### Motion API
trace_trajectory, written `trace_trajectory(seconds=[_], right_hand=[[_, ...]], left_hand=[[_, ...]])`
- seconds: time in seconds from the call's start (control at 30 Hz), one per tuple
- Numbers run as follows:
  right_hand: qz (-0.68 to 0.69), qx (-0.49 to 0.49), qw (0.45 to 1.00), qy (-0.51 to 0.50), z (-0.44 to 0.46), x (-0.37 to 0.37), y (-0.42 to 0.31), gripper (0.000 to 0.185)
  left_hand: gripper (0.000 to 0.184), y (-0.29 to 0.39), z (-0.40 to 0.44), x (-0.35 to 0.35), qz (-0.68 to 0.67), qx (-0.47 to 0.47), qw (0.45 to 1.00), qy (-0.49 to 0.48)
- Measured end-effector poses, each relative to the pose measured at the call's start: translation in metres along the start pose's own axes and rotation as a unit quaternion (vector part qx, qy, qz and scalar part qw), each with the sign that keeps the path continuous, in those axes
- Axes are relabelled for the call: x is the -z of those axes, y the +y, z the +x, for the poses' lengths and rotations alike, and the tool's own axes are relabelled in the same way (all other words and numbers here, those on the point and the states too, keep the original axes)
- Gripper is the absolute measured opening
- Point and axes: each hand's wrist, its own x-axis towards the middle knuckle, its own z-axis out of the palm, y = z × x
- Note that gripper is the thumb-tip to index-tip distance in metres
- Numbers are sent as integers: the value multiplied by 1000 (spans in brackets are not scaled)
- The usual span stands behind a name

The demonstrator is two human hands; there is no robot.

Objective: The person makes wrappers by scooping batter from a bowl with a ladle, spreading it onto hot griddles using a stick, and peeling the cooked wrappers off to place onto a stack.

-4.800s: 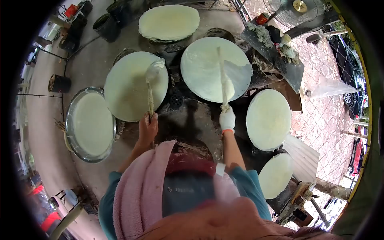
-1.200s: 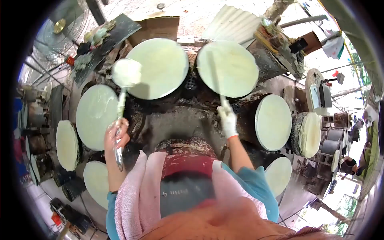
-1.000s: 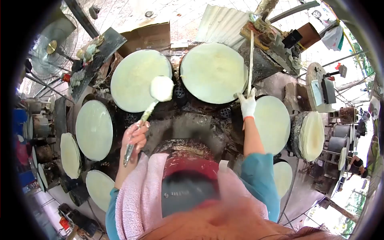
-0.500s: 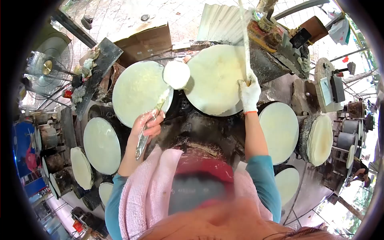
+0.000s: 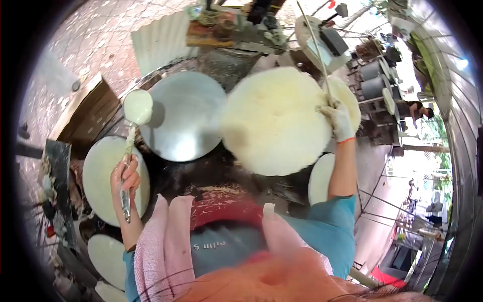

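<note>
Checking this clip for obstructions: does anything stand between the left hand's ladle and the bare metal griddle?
Nothing visible does: the left hand holds the ladle at the left edge of the griddle. The big pale sheet is at the opposite edge.

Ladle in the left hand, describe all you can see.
The ladle has a round head under pale, batter-like coating that also streaks the upper handle; the lower end looks like shiny metal. The left hand grips the handle, head pointing away from the person. The head seems raised beside the grey round plate, casting shadow on it.
</note>
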Motion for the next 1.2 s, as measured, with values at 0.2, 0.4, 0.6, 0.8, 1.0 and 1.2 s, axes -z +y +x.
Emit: trace_trajectory(seconds=[0.2, 0.4, 0.6, 0.8, 1.0, 1.2], right_hand=[[-390, 139, 901, 131, 36, 209, -38, 42], [-639, 190, 720, 196, 93, 231, -4, 28], [-680, 97, 703, 183, 155, 221, 182, 26], [-612, 107, 759, 195, 152, 207, 249, 34], [-476, 85, 848, 216, 104, 160, 219, 42], [-109, -52, 992, -34, 40, -37, 245, 43]], left_hand=[[28, -50, 45, -26, -72, 1, 996, -51], [32, -93, 78, -66, -118, 7, 989, -86], [30, -120, 86, -125, -53, -40, 997, -26], [27, -129, 96, -155, 64, -55, 996, 24], [25, -137, 147, -117, 190, -94, 977, 11], [26, -168, 233, -59, 461, -28, 878, 122]])
